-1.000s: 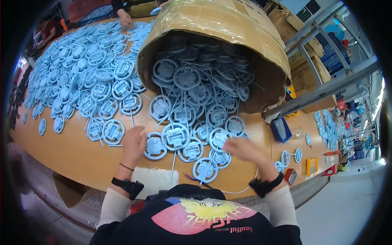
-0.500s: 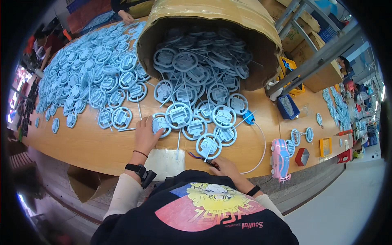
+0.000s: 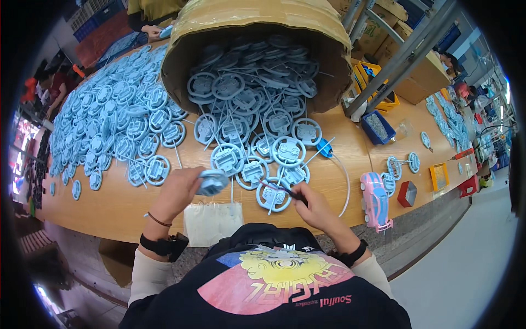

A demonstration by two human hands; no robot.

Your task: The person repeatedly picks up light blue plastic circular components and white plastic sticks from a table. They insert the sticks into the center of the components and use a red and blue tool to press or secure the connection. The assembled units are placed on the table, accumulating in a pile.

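My left hand (image 3: 174, 196) is closed on the rim of a light-blue toy steering wheel (image 3: 213, 183), held tilted and slightly smeared by motion above the table. In my right hand (image 3: 316, 207) is a slim dark-handled tool (image 3: 297, 196), its thin end pointing left over a loose steering wheel (image 3: 273, 198). I cannot make out the tool's exact kind. Several more such wheels, some with thin stems, lie just beyond both hands. A whitish flat sheet (image 3: 212, 226) lies at the table edge between my forearms.
A large cardboard box (image 3: 263, 15) on its side spills steering wheels onto the wooden table (image 3: 104, 211). Their heap (image 3: 104, 115) covers the left. At right are a blue bin (image 3: 378, 129), a pink-and-blue toy car (image 3: 375, 202) and a red tray (image 3: 406, 194). Another person's hand (image 3: 152, 31) is at far left.
My left hand has lifted a steering wheel off the table and tilted it. My right hand has moved up and right with the tool. The whole view has shifted slightly.
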